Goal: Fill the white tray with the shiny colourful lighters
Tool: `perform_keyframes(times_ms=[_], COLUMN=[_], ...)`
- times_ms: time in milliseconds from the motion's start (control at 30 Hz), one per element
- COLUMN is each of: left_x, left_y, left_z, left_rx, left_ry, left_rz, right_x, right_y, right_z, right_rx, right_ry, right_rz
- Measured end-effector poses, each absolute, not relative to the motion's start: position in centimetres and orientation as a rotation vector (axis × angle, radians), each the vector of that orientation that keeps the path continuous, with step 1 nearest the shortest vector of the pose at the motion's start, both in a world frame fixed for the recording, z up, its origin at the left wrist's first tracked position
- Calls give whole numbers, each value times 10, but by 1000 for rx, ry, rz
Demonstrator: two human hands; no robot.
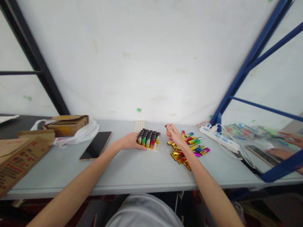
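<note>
A white tray (156,147) holds rows of upright lighters (148,138) with black tops and shiny coloured bodies. My left hand (132,141) wraps round the left side of this block of lighters, thumb along its front. To the right of the tray, my right hand (174,133) is raised with its fingers pinched round a small dark-ended object, probably a lighter, mostly hidden by the fingers. Beneath and beside my right forearm lies a loose pile of shiny lighters (194,147) in gold, red, blue and purple. Behind the block sits a second white tray (140,125) with small hollows.
A dark phone (96,145) lies left of my left hand. Cardboard boxes (26,154) and a white plastic bag (91,129) are further left. On the right are a power strip (220,138), a blue frame (246,69) and another person's hands (281,153).
</note>
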State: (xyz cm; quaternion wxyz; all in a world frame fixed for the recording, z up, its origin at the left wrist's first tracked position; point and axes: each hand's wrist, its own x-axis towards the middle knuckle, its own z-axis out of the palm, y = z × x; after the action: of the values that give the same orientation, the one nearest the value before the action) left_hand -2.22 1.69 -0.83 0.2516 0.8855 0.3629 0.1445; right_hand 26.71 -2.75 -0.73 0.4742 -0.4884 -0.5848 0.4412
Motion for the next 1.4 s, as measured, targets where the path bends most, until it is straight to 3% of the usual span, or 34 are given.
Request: perform_keyframes(times_ms=[367, 1400], left_x=[-22, -21], left_y=[18, 19], left_z=[-8, -10], left_rx=[2413, 2432], left_ry=[1018, 1052], left_rz=[369, 346], right_x=[254, 245], right_y=[-32, -36], right_z=[-11, -10], right_rx=[-1374, -1329], right_ry=[-1533, -1597], right_rz=[433, 349])
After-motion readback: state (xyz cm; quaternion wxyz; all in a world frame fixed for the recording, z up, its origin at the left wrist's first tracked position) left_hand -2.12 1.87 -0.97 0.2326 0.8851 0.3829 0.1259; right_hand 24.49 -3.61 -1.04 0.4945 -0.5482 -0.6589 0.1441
